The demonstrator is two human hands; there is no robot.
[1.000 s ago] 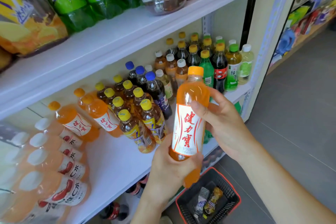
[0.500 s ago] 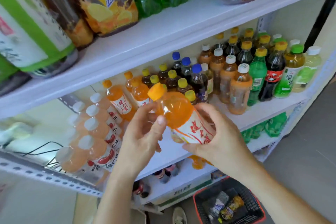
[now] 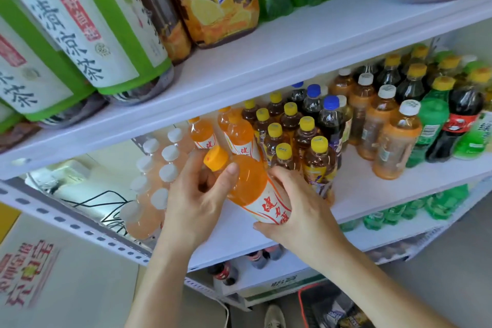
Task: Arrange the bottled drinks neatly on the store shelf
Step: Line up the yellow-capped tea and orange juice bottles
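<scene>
I see both hands on one orange bottle (image 3: 249, 189), tilted with its orange cap (image 3: 216, 157) toward 10 o'clock, held just above the front part of the middle shelf (image 3: 354, 194). My left hand (image 3: 198, 202) wraps the neck and shoulder, its fingers (image 3: 229, 176) curled and pressing on the bottle just below the cap. My right hand (image 3: 300, 210) clamps the white label end, fingers closed around it. At 12 o'clock from the held bottle stand two matching orange bottles (image 3: 239, 136). At 2 o'clock, just beside my right hand, is a cluster of yellow-capped tea bottles (image 3: 306, 141). At 9 o'clock stand pale white-capped bottles (image 3: 157, 176). A red basket (image 3: 302, 301) sits on the floor at 5 o'clock.
</scene>
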